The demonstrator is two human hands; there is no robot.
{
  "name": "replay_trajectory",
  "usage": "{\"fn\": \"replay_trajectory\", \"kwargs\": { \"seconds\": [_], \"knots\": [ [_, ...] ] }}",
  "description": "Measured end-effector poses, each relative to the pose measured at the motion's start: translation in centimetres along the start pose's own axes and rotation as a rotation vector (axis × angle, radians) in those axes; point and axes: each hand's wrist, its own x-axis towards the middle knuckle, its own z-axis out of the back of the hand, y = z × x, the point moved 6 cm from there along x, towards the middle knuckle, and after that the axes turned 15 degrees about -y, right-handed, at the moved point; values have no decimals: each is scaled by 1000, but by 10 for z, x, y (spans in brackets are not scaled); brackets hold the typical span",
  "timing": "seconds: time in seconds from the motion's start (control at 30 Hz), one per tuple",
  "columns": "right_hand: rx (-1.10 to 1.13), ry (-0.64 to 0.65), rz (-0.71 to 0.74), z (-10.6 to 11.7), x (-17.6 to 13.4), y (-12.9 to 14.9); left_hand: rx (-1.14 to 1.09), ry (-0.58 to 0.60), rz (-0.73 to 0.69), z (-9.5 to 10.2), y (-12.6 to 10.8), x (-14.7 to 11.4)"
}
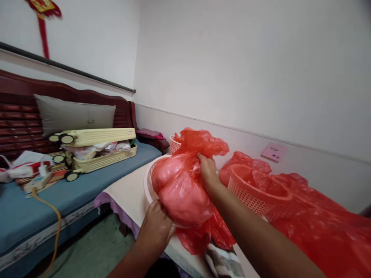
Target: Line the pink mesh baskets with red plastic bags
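A white plastic basket [147,181] is held up on edge in front of me, wrapped in a red plastic bag [182,189]. My left hand [156,227] grips the basket's lower rim through the bag. My right hand [208,172] pinches the bunched red plastic near the top of the bag. Just to the right, a red mesh basket [255,197] lined with red plastic lies on the bed. A second small white basket [174,145] peeks out behind the bag.
More red plastic bags [324,227] are heaped at the right. The bed [127,193] has a cream cover. At the left, a blue-covered sofa bed [87,181] carries an open cream suitcase [95,150], a grey pillow [74,114] and papers. A yellow cord [56,224] hangs down.
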Motion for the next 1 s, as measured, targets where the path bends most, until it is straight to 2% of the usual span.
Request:
{"fn": "replay_trajectory", "kwargs": {
  "seconds": [0.13, 0.23, 0.3, 0.4, 0.53, 0.63, 0.73, 0.8, 1.0],
  "knots": [
    [-189, -49, -44, -14, 8, -46, 41, 75, 55, -3, -1, -4],
    [-268, -67, -17, -18, 8, -66, 90, 153, 69, -5, -3, -5],
    [-297, -30, 29, -21, -1, -76, 109, 167, 65, -6, -3, -3],
    [-349, 187, 74, -34, -28, -93, 129, 148, 64, -6, -3, 1],
    [-414, 638, 94, -48, -64, -110, 129, 125, 51, -8, -6, 3],
    [-429, 919, 82, -45, -73, -110, 133, 128, 42, -9, -8, 3],
    [-497, 1105, 71, -36, -74, -108, 142, 125, 64, -11, -3, 2],
    [-590, 1127, 100, -31, -75, -110, 146, 128, 88, -13, 1, 1],
    [-660, 953, 241, -30, -79, -103, 147, 139, 88, -17, 3, 3]
  ]
}}
